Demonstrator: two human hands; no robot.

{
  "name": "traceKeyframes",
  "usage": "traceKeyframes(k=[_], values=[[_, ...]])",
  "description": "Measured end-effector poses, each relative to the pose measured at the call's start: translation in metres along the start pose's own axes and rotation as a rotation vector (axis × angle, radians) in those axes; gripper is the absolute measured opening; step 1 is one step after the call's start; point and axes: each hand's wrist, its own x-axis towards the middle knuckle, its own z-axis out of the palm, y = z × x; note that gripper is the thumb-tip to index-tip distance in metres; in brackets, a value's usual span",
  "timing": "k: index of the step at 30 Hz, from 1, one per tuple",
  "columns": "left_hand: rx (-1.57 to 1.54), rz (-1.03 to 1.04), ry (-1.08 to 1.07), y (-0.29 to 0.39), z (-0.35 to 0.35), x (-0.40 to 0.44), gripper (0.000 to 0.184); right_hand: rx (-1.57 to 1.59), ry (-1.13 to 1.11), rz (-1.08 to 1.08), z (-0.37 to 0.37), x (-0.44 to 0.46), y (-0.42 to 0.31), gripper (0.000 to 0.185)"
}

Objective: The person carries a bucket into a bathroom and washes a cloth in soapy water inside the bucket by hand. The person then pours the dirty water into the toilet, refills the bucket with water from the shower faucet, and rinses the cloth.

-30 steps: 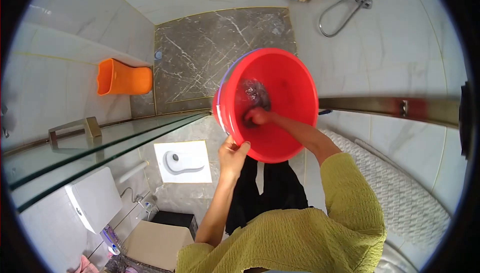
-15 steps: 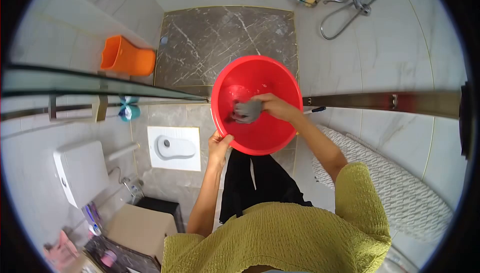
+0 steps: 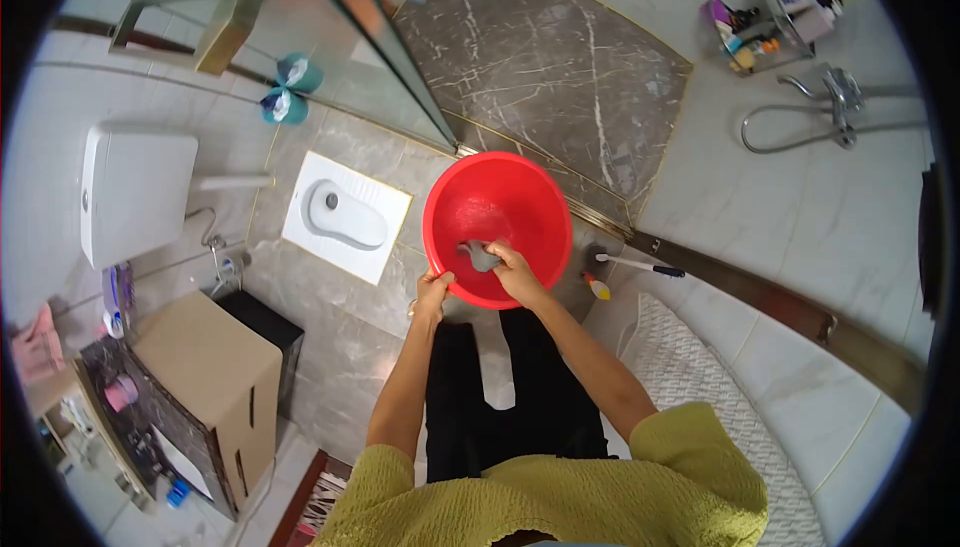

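Note:
A round red basin (image 3: 540, 212) is held in front of my legs, its open side facing me, with a little wetness shining inside. My left hand (image 3: 432, 295) grips its lower left rim, thumb over the edge. Inside the lower part of the basin, my right hand (image 3: 508, 267) is closed around a grey cloth (image 3: 481, 256), which bunches out to the left of the fingers against the red wall.
A white squat toilet (image 3: 345, 217) lies in the floor to the left. A glass door (image 3: 390, 57) and a metal sill cross ahead. A black-handled brush (image 3: 640, 265) and a quilted white cover (image 3: 700, 397) are on the right; a cardboard box (image 3: 205, 377) stands lower left.
The view has swung round to the left. The basin now sits lower and looks smaller. My right hand, with the grey cloth, has moved to the basin's near side; my left hand keeps its rim hold.

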Motion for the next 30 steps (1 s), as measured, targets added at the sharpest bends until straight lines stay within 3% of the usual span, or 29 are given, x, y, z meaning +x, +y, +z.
traceKeyframes(k=[11, 17, 22, 26, 28, 30], values=[[-0.143, -0.012, 0.097, -0.095, -0.157, 0.102, 0.016, -0.047, -0.180, 0.018, 0.123, 0.010, 0.115, 0.027], [-0.347, -0.020, 0.131, -0.140, -0.224, 0.127, 0.023, -0.035, -0.149, 0.013, 0.175, 0.018, 0.163, 0.025], [-0.206, -0.155, 0.231, -0.193, -0.275, 0.135, 0.029, -0.159, -0.215, -0.031, 0.202, 0.013, 0.170, 0.026], [0.300, -0.208, 0.304, -0.203, -0.285, 0.124, 0.037, -0.246, -0.264, -0.057, 0.224, 0.007, 0.167, 0.027], [0.435, -0.047, 0.651, -0.151, -0.248, 0.094, 0.042, -0.262, -0.273, -0.055, 0.230, 0.001, 0.166, 0.027], [0.242, 0.002, 0.767, -0.137, -0.210, 0.100, 0.048, -0.273, -0.297, -0.063, 0.233, -0.004, 0.159, 0.027]])
